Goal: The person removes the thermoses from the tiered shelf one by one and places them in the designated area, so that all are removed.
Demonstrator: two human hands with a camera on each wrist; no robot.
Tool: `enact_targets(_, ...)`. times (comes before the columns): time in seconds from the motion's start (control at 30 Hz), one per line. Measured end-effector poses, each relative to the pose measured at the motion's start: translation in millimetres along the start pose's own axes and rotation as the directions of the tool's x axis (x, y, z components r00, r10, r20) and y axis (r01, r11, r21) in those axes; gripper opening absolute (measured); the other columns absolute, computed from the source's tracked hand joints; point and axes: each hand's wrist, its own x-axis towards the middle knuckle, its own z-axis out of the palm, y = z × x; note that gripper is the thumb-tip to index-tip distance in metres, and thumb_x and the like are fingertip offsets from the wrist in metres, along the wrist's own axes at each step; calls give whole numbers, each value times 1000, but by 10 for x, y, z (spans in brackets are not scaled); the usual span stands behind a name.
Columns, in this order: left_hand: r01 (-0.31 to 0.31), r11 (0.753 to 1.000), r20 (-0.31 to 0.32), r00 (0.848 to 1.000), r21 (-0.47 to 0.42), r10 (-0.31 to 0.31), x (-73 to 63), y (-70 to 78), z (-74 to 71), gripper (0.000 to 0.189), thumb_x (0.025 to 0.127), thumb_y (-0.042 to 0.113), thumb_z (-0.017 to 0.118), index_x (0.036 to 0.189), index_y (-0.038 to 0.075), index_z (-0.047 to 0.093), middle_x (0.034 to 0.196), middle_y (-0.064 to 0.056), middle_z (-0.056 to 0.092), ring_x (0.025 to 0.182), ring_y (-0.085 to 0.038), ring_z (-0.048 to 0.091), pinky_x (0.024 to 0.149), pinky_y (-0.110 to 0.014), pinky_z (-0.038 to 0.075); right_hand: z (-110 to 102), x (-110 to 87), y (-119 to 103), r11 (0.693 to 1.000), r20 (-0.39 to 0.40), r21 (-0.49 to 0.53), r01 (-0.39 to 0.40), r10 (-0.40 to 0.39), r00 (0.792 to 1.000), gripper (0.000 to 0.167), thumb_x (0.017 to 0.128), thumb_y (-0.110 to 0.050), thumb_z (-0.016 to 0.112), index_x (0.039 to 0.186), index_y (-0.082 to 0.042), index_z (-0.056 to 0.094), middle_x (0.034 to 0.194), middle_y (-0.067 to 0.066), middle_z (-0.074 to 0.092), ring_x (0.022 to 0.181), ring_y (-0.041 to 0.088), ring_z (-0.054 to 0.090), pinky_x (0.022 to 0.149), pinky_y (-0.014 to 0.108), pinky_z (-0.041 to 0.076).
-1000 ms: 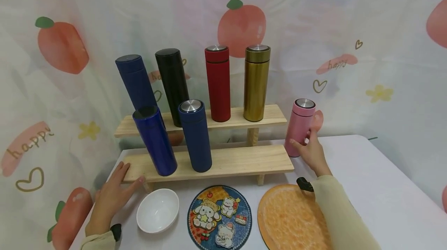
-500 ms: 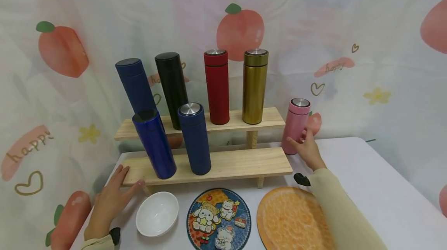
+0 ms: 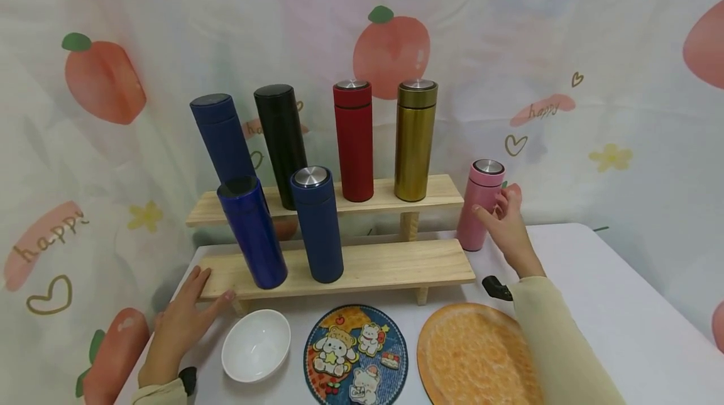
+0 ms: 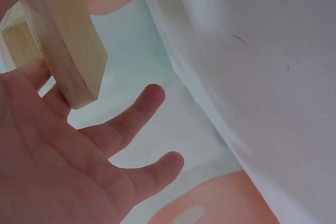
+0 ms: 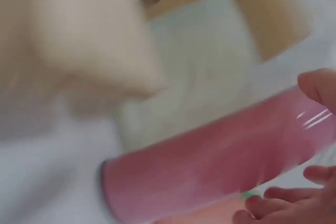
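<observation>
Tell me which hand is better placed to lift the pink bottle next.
Probably the right hand: its thumb and fingers flank the pink bottle. The left hand is across at the left end of the lower shelf.

We list: pink flask; red flask; gold flask; black flask; three blue flasks; white bowl; blue mat, cartoon-patterned; orange mat, mottled; backdrop, peach-printed.
</observation>
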Motion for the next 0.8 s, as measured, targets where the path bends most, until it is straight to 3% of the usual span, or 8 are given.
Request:
enact_targets(0.13,-5,1000,1,1000,2,5,-1,-2,-2,105,101,74,55,170,3,20,177,-22,6,151,-63,21,103,-86,23,-13,-151,-356,994,-92,54,98,-92,991,91,107,-28,60,172,-8,-1,178,21,3,164,33,4,130,47,13)
enact_targets(0.3,-4,1000,0,1000,3,4,-3,-7,-7,105,101,73,55,170,3,20,177,-22,6,151,-64,21,104,-86,23,103,-393,-867,957,-165,125,260,-238,957,86,106,-23,63,172,-13,10,179,14,11,164,25,11,129,34,15)
enact_targets(0.53,-5,1000,-13,1000,2,5,3,-9,-23,105,101,73,55,169,2,21,177,-23,7,151,-63,21,103,-86,24,444,-639,-1304,890,-122,298,344,-322,939,77,105,-14,63,170,-10,22,177,8,24,162,22,23,126,28,24)
enact_targets(0.8,2,1000,-7,1000,-6,-2,7,-1,5,105,101,74,55,169,2,20,177,-23,6,152,-62,20,104,-86,23,874,-733,-1384,863,-22,335,378,-393,919,71,107,-8,60,168,-4,25,174,7,30,161,23,26,126,34,27)
